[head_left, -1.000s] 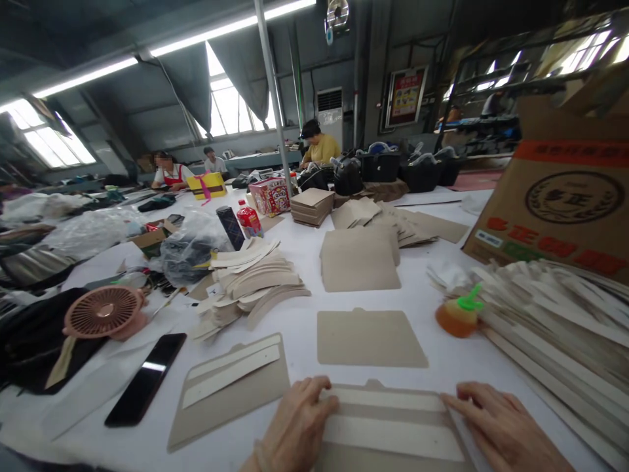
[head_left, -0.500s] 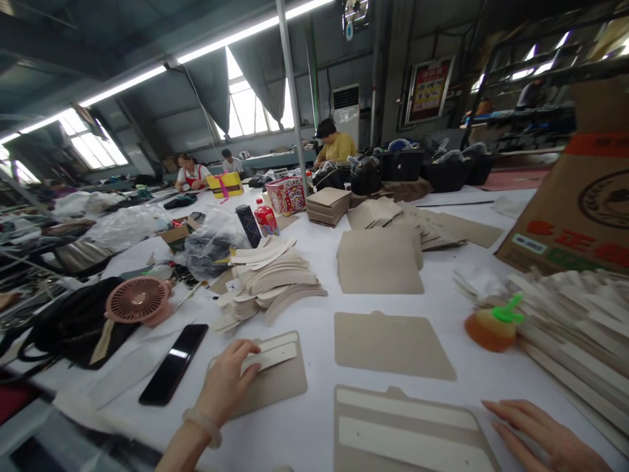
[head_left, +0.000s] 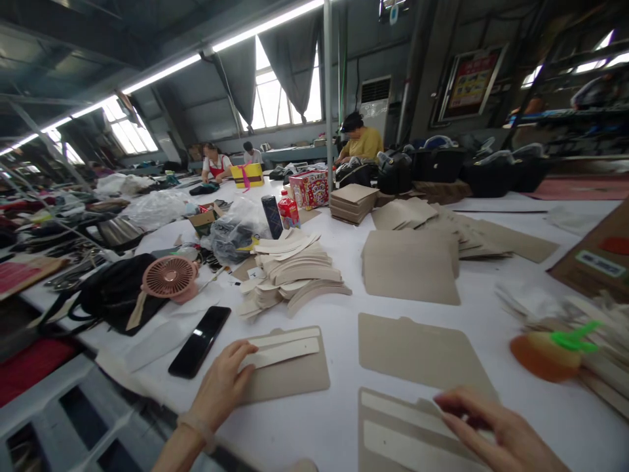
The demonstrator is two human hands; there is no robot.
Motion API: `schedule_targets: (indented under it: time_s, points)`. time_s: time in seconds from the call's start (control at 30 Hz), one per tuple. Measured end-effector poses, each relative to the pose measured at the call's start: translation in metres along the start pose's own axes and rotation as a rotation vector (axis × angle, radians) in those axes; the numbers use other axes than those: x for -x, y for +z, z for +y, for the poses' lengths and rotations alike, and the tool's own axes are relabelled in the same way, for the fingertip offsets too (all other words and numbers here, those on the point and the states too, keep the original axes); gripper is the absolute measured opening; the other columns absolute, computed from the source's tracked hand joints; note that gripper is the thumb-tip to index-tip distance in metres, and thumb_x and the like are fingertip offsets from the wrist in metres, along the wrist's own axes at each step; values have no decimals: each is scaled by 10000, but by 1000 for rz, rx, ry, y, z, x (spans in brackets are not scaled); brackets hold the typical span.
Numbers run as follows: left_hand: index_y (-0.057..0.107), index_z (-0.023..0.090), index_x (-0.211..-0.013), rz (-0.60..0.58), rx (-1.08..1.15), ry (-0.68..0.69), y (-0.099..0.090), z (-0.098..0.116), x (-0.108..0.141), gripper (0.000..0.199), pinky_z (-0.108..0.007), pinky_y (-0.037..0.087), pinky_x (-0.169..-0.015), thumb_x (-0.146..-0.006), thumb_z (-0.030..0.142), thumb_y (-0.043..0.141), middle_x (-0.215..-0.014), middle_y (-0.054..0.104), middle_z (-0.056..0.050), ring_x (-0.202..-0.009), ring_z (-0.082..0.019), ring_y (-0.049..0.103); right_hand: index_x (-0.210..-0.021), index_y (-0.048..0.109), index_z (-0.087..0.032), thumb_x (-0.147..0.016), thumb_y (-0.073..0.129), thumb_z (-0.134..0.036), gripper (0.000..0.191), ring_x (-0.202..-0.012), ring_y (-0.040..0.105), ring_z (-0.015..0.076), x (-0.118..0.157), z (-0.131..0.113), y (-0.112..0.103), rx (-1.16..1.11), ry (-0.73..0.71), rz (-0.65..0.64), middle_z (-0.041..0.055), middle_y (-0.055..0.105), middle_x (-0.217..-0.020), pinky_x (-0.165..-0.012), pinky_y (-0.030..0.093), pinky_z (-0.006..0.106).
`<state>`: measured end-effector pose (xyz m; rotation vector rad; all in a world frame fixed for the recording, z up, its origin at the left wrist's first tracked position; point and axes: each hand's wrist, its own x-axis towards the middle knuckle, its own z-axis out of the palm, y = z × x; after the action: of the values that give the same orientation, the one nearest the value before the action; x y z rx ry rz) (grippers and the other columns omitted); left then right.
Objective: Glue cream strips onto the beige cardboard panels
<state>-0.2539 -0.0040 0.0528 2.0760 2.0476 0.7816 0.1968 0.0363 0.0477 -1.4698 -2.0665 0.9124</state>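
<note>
My left hand [head_left: 228,377] rests on the left beige panel [head_left: 295,383], its thumb and fingers closed around the left end of a white strip [head_left: 289,352]. A second, thinner strip lies along the panel's top edge. At the lower right, my right hand [head_left: 496,423] has its thumb and forefinger together over the right part of the near beige panel [head_left: 366,459], at a white strip's edge [head_left: 398,408]; the fingers partly hide it. A wider strip [head_left: 393,446] lies below on that panel. Behind it is a plain beige panel [head_left: 422,351].
A phone [head_left: 200,342] and pink fan [head_left: 170,276] are at the left. Curved strips [head_left: 295,269] and stacked panels [head_left: 410,265] stand farther back. At the right are an orange bottle with a green cap [head_left: 543,356] and a carton [head_left: 597,252]. People sit beyond.
The view has turned left, shifting the scene rightward. My right hand has moved left from beside the near panel to over it, its fingers drawing together. My left hand stays on the left panel.
</note>
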Motion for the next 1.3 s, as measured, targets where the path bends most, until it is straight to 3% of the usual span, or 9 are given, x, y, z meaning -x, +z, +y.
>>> schedule_targets:
  time_s: [0.13, 0.2, 0.3, 0.4, 0.53, 0.8, 1.3]
  points:
    - [603, 231, -1052, 28, 27, -2, 0, -22, 6, 268, -388, 421, -990, -858, 312, 437, -1166, 554, -67, -1123, -226, 510, -871, 611, -218, -787, 508, -320, 167, -834, 580, 183, -51, -83, 31, -70, -57, -162, 24, 638, -910, -755, 466, 281]
    - [608, 241, -1065, 43, 27, 3, 1, -35, 9, 281, -380, 428, -990, -868, 345, 436, -1169, 558, -63, -1126, -226, 514, -879, 590, -190, -737, 529, -220, 158, -819, 569, 168, -78, -107, 52, -100, -105, -217, 27, 620, -883, -723, 453, 267]
    - [604, 267, -1088, 40, 28, -2, 5, -51, 12, 295, -375, 417, -1008, -877, 389, 438, -1194, 550, -46, -1145, -221, 504, -932, 565, -170, -678, 557, -143, 255, -761, 536, 137, -117, -126, 81, -40, -175, -254, 23, 572, -882, -689, 433, 250]
    - [595, 284, -1097, 20, 60, -12, 8, -62, 15, 294, -362, 406, -1018, -893, 403, 420, -1205, 537, -32, -1149, -207, 495, -947, 555, -170, -621, 569, -96, 335, -697, 479, 116, -145, -133, 103, 56, -218, -254, 8, 518, -877, -655, 400, 242]
    - [602, 285, -1078, 20, 95, 0, 10, -70, 15, 286, -326, 404, -1009, -906, 399, 404, -1182, 543, -28, -1131, -190, 497, -936, 555, -178, -570, 601, -85, 381, -736, 458, 130, -161, -140, 117, 141, -235, -272, 2, 482, -864, -660, 367, 242]
    - [612, 291, -1054, 83, 76, 46, 16, -80, 17, 259, -276, 438, -959, -909, 378, 416, -1153, 561, -11, -1082, -167, 530, -845, 514, -176, -587, 591, -119, 275, -756, 447, 136, -168, -148, 126, 237, -231, -267, 4, 479, -865, -671, 339, 248]
    - [584, 260, -1075, 164, -33, 171, 19, -81, 18, 241, -309, 490, -905, -923, 309, 404, -1135, 565, -23, -1048, -162, 546, -841, 497, -195, -613, 543, -145, 237, -733, 451, 138, -162, -148, 131, 311, -287, -242, 6, 471, -897, -662, 349, 259]
